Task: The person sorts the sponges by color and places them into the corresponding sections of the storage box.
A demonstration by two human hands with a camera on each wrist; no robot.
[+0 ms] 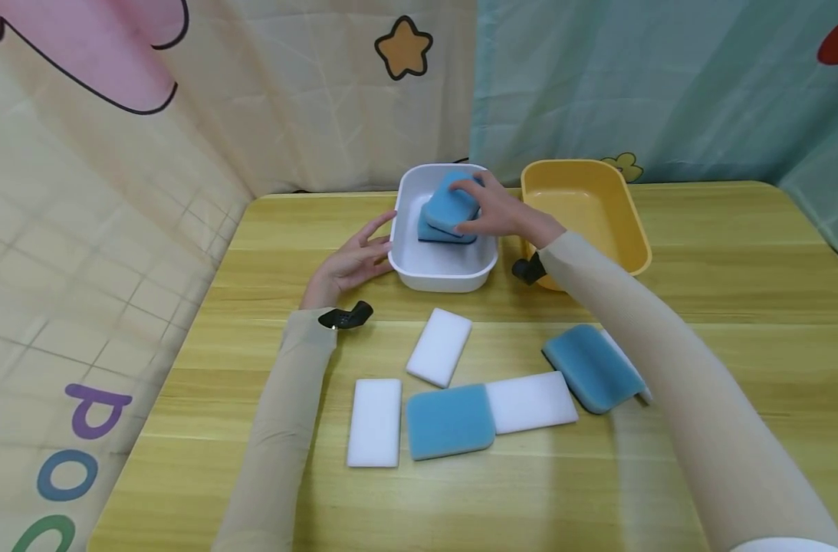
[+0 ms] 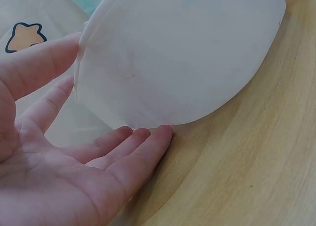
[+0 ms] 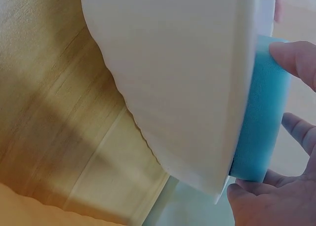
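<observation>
A white basin (image 1: 438, 268) stands at the back middle of the table. My left hand (image 1: 349, 264) touches its left wall with fingers mostly straight; the left wrist view shows the fingertips (image 2: 163, 134) against the side. Over the basin, my right hand (image 1: 499, 211) holds a blue sponge (image 1: 451, 205) between thumb and fingers. Beneath that sponge, inside the basin, another blue sponge (image 1: 435, 234) partly shows. The right wrist view has the held sponge (image 3: 261, 112) rising past the basin's rim, thumb at one end and fingers at the other.
A yellow basin (image 1: 629, 230) stands right of the white one, partly behind my right forearm. Nearer lie white sponges (image 1: 439, 347) (image 1: 374, 423) (image 1: 532, 402) and blue sponges (image 1: 451, 422) (image 1: 591, 368). A further white piece (image 1: 622, 354) pokes out beside my right sleeve. Curtains hang behind the table.
</observation>
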